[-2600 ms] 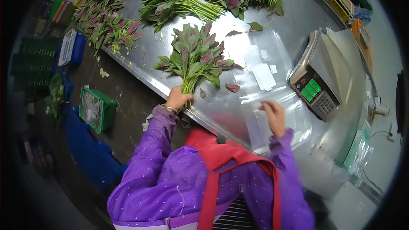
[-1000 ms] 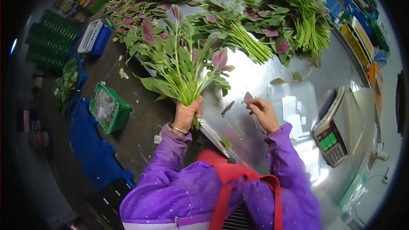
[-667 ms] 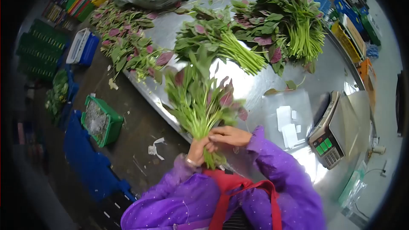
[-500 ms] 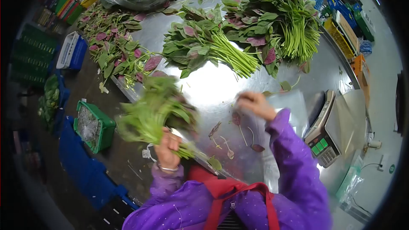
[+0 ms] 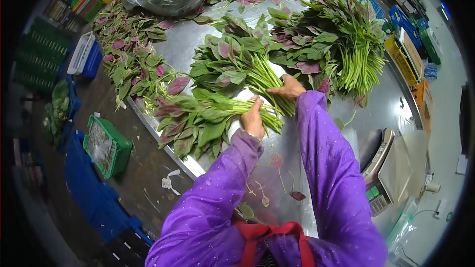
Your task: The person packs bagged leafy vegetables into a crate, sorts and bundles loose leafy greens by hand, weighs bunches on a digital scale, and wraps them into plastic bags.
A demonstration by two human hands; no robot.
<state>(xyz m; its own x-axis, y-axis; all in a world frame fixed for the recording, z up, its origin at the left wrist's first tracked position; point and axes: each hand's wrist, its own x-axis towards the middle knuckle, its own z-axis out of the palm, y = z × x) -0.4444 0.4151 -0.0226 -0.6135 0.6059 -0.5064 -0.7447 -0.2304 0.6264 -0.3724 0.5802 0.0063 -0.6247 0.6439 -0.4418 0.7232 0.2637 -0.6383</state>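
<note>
My left hand (image 5: 254,121) is closed round the stems of a small bunch of amaranth greens (image 5: 210,123), its green and purple leaves pointing left over the table's edge. My right hand (image 5: 289,89) grips the stem end of a larger amaranth bunch (image 5: 232,62) that lies just beyond; its fingertips rest on the stems and some fingers are hidden. The two bunches lie side by side, their stems touching. Below my hands, a few loose leaves (image 5: 298,196) are scattered on the metal table (image 5: 292,155).
A big amaranth pile (image 5: 358,64) stands at the right back. Loose greens (image 5: 133,64) cover the left edge, beside a clear plastic bag of greens (image 5: 166,0). A weighing scale (image 5: 378,168) sits at right. A green bin (image 5: 116,151) is on the floor at left.
My left hand has carried the small bunch rightward and forward, from the table's edge to the larger bunch. My right hand has moved forward from the bare table onto that bunch's stems.
</note>
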